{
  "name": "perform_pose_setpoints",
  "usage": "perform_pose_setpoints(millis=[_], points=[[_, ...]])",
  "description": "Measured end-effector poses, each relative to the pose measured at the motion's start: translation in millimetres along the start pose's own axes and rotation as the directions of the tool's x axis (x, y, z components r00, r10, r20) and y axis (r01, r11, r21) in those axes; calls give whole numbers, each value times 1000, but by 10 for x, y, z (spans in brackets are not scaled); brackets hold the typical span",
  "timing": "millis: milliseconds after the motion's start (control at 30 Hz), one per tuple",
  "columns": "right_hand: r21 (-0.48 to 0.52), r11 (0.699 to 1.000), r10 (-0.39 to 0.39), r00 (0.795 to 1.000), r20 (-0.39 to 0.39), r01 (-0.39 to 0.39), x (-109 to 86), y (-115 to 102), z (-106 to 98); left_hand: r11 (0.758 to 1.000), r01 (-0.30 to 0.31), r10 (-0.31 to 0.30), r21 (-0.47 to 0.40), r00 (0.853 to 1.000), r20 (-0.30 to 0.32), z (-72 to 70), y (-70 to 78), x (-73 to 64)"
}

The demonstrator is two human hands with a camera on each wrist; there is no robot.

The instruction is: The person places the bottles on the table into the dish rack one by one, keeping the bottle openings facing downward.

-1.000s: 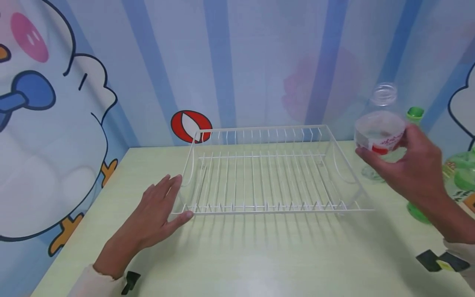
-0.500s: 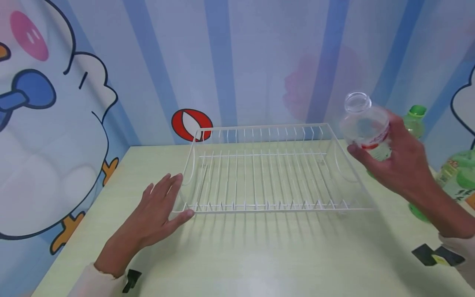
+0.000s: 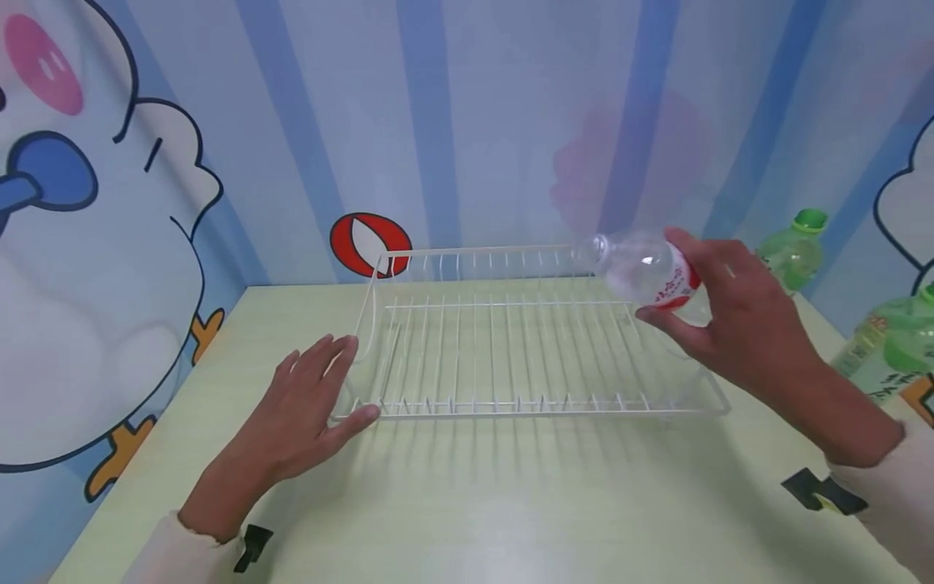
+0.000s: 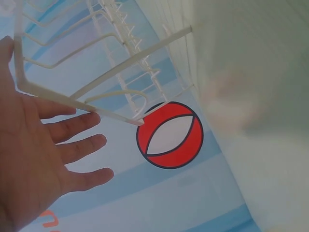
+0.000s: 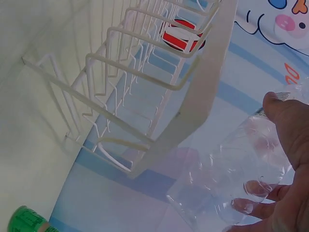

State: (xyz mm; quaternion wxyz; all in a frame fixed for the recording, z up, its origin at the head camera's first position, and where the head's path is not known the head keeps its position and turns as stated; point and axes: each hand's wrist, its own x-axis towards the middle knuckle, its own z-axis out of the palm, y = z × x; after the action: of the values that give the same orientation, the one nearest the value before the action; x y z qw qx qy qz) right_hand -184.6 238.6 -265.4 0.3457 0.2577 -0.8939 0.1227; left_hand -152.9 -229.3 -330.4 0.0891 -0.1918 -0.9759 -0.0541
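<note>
A clear, capless plastic bottle point(image 3: 642, 268) with a red-and-white label is gripped in my right hand point(image 3: 751, 316). It lies tilted nearly sideways, its neck pointing left above the rack's back right part; the right wrist view shows the clear base of the bottle point(image 5: 231, 174) beside the rack's end. A white wire dish rack point(image 3: 503, 357) stands on the table. My left hand point(image 3: 310, 410) rests against the rack's left end with fingers straight. Seen from the left wrist, the fingers of that hand point(image 4: 72, 140) lie spread along the rack's corner, not curled around it.
Two green-tinted bottles stand on the right: one with a green cap point(image 3: 791, 251) behind my right hand, another point(image 3: 890, 345) near the right edge. A striped blue cartoon wall point(image 3: 496, 122) rises behind the pale table point(image 3: 474, 503).
My right hand has carried the clear bottle left over the rack, tipping it from upright to nearly sideways. My left hand has stayed at the rack's left end.
</note>
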Motion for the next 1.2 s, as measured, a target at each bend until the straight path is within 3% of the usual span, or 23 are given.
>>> perform_pose_setpoints(millis=[200,467,567,700,800,900,1100,1200], points=[[-43,998,-44,999,-11,43,66,-99,39,999,-30,35,42,994,-104,-57,51,98],[-44,994,-104,995,-13,103,207,-314,211,993,-87,106,80,956,-274,-171,213,226],[-41,992,-123,992,1,123,253,-403,289,991,-120,136,66,933,-333,-229,332,267],[-48,987,-155,988,10,155,285,-489,358,981,-184,193,63,885,-423,-277,543,349],[-46,984,-169,985,19,170,296,-577,412,970,-222,243,100,849,-468,-307,682,427],[-51,983,-177,984,30,179,303,-670,452,957,-241,291,164,825,-485,-327,808,513],[-37,978,-204,978,37,205,326,-834,506,934,-253,349,251,787,-509,-344,952,613],[-28,978,-207,977,55,209,323,-914,546,933,-261,355,249,787,-504,-331,966,609]])
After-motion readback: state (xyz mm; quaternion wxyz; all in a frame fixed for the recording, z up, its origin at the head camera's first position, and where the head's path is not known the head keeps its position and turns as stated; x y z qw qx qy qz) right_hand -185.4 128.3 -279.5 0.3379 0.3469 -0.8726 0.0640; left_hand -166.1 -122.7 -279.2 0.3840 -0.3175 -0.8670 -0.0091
